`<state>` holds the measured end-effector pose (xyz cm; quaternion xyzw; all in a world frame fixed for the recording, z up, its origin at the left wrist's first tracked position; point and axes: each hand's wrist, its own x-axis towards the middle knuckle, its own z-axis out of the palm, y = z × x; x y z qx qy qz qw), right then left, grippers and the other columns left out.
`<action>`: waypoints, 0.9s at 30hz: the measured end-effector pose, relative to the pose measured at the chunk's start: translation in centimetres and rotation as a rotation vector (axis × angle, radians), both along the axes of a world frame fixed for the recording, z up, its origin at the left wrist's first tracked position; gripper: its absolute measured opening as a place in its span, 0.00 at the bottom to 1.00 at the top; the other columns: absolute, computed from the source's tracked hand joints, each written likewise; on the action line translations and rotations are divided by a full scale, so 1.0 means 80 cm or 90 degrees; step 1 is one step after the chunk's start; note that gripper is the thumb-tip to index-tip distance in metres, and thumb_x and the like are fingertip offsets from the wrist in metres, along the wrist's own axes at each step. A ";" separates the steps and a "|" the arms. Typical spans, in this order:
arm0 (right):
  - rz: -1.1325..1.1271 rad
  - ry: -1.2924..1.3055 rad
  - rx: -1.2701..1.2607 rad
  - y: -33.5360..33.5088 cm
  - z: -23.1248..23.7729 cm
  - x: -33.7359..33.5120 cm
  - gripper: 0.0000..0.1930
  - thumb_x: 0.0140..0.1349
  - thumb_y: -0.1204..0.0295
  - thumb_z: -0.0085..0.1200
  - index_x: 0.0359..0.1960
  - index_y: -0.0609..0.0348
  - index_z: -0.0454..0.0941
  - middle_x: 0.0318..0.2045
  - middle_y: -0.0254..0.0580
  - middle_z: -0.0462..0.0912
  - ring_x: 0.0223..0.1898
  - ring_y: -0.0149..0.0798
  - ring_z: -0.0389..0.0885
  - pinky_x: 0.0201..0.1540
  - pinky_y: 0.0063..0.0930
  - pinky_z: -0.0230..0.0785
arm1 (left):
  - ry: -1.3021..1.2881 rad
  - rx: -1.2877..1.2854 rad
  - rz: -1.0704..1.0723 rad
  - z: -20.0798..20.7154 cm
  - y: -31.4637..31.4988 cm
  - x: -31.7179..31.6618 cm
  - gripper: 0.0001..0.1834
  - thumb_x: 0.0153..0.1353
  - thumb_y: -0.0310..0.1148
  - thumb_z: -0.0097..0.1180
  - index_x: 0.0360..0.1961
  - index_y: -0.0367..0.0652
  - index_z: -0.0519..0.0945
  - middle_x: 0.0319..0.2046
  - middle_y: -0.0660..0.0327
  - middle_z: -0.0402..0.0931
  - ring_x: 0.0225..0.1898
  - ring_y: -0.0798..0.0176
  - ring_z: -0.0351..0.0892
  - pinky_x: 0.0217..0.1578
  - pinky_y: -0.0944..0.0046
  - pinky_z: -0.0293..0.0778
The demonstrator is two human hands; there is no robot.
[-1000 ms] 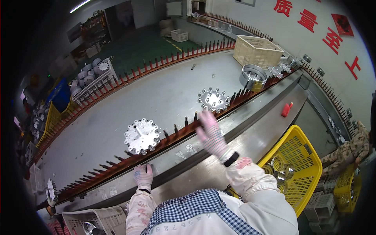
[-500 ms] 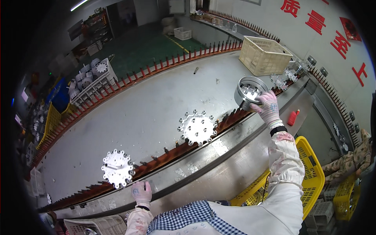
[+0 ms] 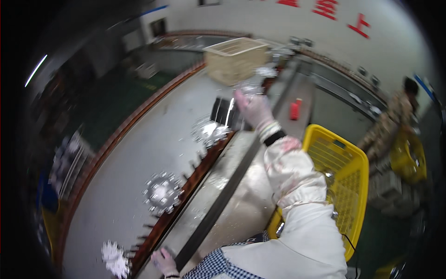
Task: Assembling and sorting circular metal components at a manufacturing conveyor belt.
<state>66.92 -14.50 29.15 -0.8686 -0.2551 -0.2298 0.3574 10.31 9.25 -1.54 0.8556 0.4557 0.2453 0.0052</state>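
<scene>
My right hand, in a pale pink-and-white glove, reaches over the row of spikes on the far side. Beside its fingers is a dark, shiny metal cylinder, and just beyond them a toothed silver part. Motion blurs the fingers, so their grip is unclear. My left hand, gloved alike, lies low on the metal ledge, holding nothing, fingers slightly apart. Three toothed silver discs line the spikes: a far disc, a middle disc and a near disc.
A cream plastic crate stands at the table's far end. A red bottle is on the ledge to the right. Beside my right arm is a yellow basket with metal parts. Another person bends at the far right.
The whole view has swung right, blurring things. My right hand was touching the upright round metal housing; now it is by the cylinder and the toothed part. My left hand stays on the ledge.
</scene>
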 end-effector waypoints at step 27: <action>-0.003 0.585 -0.253 -0.499 -0.325 -0.444 0.27 0.71 0.50 0.44 0.62 0.55 0.71 0.52 0.55 0.81 0.54 0.55 0.80 0.59 0.45 0.71 | -0.985 -1.409 -0.825 0.217 -0.065 0.098 0.26 0.72 0.40 0.41 0.69 0.43 0.67 0.68 0.57 0.67 0.67 0.53 0.66 0.69 0.52 0.58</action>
